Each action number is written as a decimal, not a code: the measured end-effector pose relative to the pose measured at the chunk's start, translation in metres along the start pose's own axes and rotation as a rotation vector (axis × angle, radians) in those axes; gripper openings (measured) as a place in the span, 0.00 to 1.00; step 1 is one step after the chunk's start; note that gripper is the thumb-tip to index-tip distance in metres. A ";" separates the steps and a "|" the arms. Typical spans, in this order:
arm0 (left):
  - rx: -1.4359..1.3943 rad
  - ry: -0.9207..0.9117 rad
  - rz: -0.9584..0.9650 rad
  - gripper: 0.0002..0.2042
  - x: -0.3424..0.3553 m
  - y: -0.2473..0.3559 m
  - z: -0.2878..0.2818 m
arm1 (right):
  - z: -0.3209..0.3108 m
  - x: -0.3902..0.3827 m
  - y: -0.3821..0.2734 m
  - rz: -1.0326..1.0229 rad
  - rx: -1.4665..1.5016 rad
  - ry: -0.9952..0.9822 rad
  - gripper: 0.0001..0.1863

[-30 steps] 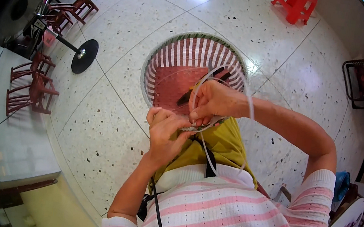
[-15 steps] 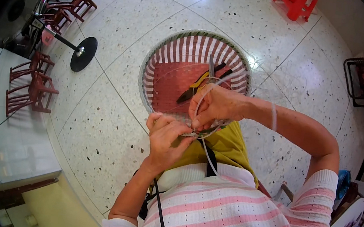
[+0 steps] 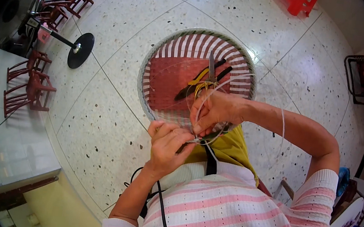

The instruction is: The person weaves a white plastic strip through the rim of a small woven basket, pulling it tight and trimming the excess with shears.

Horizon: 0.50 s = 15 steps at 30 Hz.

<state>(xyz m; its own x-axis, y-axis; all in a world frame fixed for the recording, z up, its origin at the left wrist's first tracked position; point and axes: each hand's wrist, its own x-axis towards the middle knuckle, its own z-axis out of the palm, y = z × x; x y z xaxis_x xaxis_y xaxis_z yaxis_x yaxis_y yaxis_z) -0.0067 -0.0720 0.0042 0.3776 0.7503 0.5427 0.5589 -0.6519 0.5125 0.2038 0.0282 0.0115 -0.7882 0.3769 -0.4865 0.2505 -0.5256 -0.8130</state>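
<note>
A round woven basket [image 3: 166, 68] with red-and-white striped sides and a red bottom rests against my lap. My left hand [image 3: 168, 148] grips its near rim with bent fingers. Just right of it, my right hand [image 3: 213, 113] pinches a thin white plastic strip [image 3: 282, 127] at that rim, the strip looping out over my forearm. Inside the basket, behind my right hand, lie yellow-and-black pliers [image 3: 198, 78] and a pointed metal tool [image 3: 212, 67]. Thin loose strands cross the basket. Exactly where the strip meets the rim is partly hidden by my fingers.
Several dark red chairs [image 3: 39, 90] and a fan on a pole with a round black base [image 3: 80, 50] stand left. A red plastic stool [image 3: 298, 0] is at the top right, a folded black chair [image 3: 363, 82] at the right wall. Speckled tiles [image 3: 96, 139] surround me.
The basket's far rim has risen slightly in view and swung right. My left hand has moved a little down and right. The strip's loop has shifted rightward across my right forearm.
</note>
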 end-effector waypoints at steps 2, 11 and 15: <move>0.010 -0.020 0.001 0.13 0.000 0.001 -0.001 | -0.002 0.002 0.004 -0.035 0.004 -0.029 0.07; 0.028 -0.034 0.017 0.12 -0.004 0.004 0.003 | 0.000 0.001 0.010 -0.048 -0.013 -0.027 0.06; 0.032 -0.045 0.022 0.12 -0.007 0.006 0.005 | -0.001 0.000 0.013 -0.029 0.022 -0.035 0.05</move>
<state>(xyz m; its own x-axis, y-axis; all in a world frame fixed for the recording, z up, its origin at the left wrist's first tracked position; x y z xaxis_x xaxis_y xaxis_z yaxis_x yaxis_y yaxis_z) -0.0022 -0.0799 0.0000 0.4225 0.7405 0.5227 0.5729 -0.6650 0.4791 0.2077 0.0220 0.0002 -0.8145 0.3654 -0.4506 0.2151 -0.5313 -0.8195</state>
